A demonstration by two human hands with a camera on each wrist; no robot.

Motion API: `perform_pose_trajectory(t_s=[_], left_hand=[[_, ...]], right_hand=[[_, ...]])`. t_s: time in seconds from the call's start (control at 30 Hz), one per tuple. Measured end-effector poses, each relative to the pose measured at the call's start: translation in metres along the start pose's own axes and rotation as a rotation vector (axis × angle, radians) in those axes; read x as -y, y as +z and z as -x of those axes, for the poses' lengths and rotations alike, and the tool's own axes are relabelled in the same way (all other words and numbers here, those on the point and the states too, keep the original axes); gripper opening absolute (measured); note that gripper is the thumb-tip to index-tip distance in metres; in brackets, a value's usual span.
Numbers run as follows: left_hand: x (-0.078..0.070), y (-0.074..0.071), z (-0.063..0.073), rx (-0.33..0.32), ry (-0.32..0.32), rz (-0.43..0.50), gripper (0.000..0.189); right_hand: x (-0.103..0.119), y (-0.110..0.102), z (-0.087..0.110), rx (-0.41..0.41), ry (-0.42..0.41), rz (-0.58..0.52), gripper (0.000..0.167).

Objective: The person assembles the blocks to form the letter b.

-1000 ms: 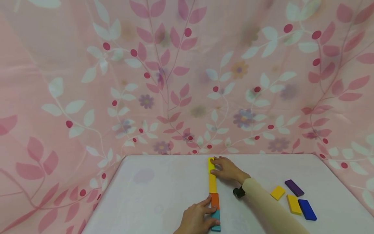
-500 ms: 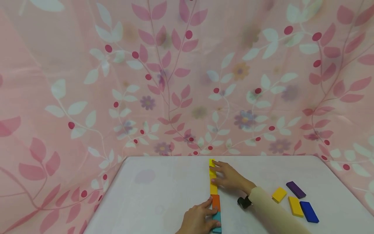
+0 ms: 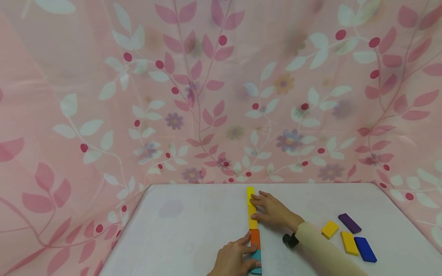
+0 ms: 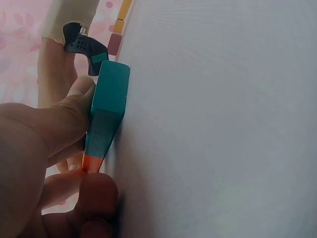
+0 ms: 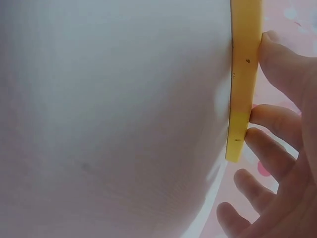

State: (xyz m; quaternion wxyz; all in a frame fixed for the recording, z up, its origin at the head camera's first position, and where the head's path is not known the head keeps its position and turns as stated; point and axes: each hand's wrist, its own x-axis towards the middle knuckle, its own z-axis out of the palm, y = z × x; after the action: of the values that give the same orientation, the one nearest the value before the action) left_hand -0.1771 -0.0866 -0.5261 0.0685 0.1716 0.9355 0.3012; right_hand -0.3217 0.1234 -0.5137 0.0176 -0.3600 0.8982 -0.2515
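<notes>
Block row (image 3: 255,234), on the white table (image 3: 193,230) | I judge it light, stiff, apt to slide — pinch by long sides | long axis runs near to far | near: left hand (image 3: 233,257) curled round teal block (image 3: 256,254) and orange block (image 3: 254,240) | far: right hand (image 3: 274,211) loosely spread — touching amber block (image 3: 253,224) and yellow block (image 3: 250,192) from right, gripping nothing.

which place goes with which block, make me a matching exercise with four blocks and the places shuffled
Blocks
1. teal block
2. orange block
3. purple block
4. blue block

Places
A. farthest right of these blocks in the head view
B. between a yellow block and the teal block
C. touched by the thumb of the left hand
D. off to the right, farther back than the blue block

Pairs: 1-C, 2-B, 3-D, 4-A
</notes>
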Motion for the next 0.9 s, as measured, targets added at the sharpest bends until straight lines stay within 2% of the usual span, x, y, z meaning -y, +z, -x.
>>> perform_pose_trajectory(t_s=[0.4, 0.63, 0.9], left_hand=[[-0.0005, -0.0001, 0.0009, -0.004, 0.002, 0.001, 0.049], [0.0, 0.0005, 0.0017, -0.016, 0.015, -0.01, 0.049], [-0.0003, 0.0, 0.0008, -0.012, 0.004, -0.004, 0.049]], right_hand=[[0.0, -0.0003, -0.001, 0.035, 0.05, -0.039, 0.068], [0.0003, -0.0012, -0.0011, 0.035, 0.029, -0.037, 0.068], [0.0007, 0.0013, -0.0012, 0.026, 0.042, -0.016, 0.062]])
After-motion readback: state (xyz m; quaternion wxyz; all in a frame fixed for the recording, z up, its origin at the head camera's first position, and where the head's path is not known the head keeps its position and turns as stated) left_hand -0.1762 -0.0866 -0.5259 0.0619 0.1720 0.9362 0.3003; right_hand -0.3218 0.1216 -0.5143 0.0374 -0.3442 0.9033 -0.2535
